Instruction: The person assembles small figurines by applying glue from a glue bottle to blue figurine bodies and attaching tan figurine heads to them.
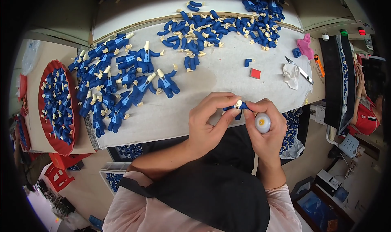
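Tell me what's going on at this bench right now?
A person pinches a small blue-suited toy figure body between the left hand and right hand; the right also grips a small white bottle with an orange tip. Finished-looking blue figures lie on the grey table, loose blue arm pieces are heaped farther back, and a red tray holds more parts.

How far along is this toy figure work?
Done, it seems: a group of assembled blue figures lies on the table, left of the hands. In hand: the left hand and right hand pinch one blue figure between them; the right also holds a small white bottle. Left: a big pile of loose blue arms at the far edge, so plenty seems to remain.
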`<state>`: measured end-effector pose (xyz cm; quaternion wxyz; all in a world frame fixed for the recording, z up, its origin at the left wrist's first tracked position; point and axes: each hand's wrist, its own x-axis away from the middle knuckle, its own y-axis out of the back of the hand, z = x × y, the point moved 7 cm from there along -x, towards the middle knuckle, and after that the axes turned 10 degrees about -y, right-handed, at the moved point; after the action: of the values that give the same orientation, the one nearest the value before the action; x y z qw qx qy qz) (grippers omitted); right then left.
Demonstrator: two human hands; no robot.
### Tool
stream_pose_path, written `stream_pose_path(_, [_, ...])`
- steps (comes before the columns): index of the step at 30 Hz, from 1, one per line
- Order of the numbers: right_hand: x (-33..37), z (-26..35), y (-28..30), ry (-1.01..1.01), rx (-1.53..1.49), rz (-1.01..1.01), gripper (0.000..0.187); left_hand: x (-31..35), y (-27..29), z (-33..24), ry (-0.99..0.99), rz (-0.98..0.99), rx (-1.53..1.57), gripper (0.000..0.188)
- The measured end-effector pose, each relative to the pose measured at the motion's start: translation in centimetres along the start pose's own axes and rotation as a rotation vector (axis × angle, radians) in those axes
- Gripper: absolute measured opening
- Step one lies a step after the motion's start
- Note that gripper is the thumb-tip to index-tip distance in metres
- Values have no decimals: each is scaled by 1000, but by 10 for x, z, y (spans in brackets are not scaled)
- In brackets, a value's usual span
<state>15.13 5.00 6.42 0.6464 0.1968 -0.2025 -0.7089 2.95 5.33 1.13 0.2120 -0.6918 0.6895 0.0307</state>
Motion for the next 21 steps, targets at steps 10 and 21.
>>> stream_pose_path(10, [-4, 0, 0, -123, 50, 97, 17, -1, 3, 8, 73, -33, 127, 21])
stream_pose_path(21, [-13, 1, -7, -109, 105, 98, 16, -6, 3, 10, 219, -59, 135, 18])
